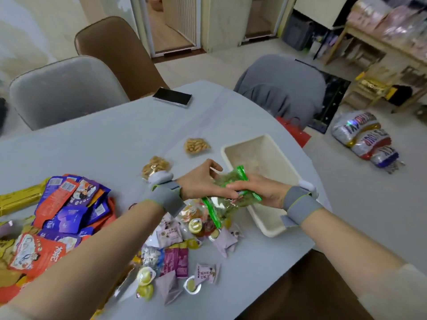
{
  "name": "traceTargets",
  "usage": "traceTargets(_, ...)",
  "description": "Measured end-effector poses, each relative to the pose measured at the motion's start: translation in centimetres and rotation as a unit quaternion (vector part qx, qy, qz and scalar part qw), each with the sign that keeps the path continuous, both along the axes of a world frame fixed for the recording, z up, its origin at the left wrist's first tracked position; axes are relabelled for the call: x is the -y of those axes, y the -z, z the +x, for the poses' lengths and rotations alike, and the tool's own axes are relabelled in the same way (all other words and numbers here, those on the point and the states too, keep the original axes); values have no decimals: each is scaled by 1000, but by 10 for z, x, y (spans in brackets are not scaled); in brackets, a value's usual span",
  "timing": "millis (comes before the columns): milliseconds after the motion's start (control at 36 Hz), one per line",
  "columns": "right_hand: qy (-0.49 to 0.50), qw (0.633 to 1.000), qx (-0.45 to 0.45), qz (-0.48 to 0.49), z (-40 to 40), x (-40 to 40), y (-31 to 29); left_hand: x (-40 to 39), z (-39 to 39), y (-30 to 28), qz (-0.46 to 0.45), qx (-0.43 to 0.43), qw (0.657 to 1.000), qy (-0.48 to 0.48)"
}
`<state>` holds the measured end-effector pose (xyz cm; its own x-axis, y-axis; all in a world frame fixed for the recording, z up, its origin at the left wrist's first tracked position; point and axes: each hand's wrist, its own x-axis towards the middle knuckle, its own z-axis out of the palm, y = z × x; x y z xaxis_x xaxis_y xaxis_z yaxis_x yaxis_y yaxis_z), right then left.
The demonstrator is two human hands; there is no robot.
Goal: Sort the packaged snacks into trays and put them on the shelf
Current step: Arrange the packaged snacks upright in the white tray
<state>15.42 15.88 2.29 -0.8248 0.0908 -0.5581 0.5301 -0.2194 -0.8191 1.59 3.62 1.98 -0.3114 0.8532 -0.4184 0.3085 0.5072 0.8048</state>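
Note:
Both hands meet at the table's middle right on a bunch of green-edged clear snack packets (227, 195). My left hand (203, 183) grips them from the left, and my right hand (261, 190) holds them from the right, over the near left rim of a cream tray (271, 228). The tray looks almost empty inside. A heap of purple and orange packets (69, 206) lies at the left, and small mixed snacks (180, 252) are scattered below my hands. Two clear bags of peanut-like snacks (196, 145) lie beyond my left hand.
A black phone (172, 97) lies near the table's far edge. Grey and brown chairs (64, 88) stand behind the table, another grey chair (282, 86) at the right. Foil balloons (365, 137) lie on the floor at right, with a wooden shelf (383, 45) behind.

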Motion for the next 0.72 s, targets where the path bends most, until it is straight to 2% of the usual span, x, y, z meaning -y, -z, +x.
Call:
traceTargets(111, 103, 992, 14, -77, 32, -14, 7, -31, 21, 3, 9, 12, 1000, 7)
traceTargets(222, 164, 984, 2, -68, 50, -25, 17, -43, 38, 10, 41, 72, 996, -36)
traceTargets(278, 189, 980, 7, -67, 60, -31, 17, -42, 43, 13, 55, 105, 993, 1)
traceTargets(333, 225, 972, 11, -68, 73, -46, 21, -47, 47, 18, 60, 89, 993, 44)
traceTargets(444, 272, 960, 32, -50, 86, -66, 24, -62, 52, 26, 81, 141, 986, -19)
traceTargets(472, 277, 959, 40, -33, 86, -70, 26, -67, 53, 29, 84, 125, 988, -23)
traceTargets(556, 287, 953, 67, 66, 78, -80, 32, -77, 51, 39, 89, -53, 994, 20)
traceTargets(611, 283, 935, 97, 193, 71, -87, 38, -78, 51, 43, 104, -159, 982, -13)
traceTargets(667, 233, 897, 161, 340, 62, -89, 40, -77, 47, 53, 73, -183, 976, -92)
traceTargets(722, 153, 848, 218, 458, 54, -82, 42, -76, 42, 66, -24, -114, 981, -154)
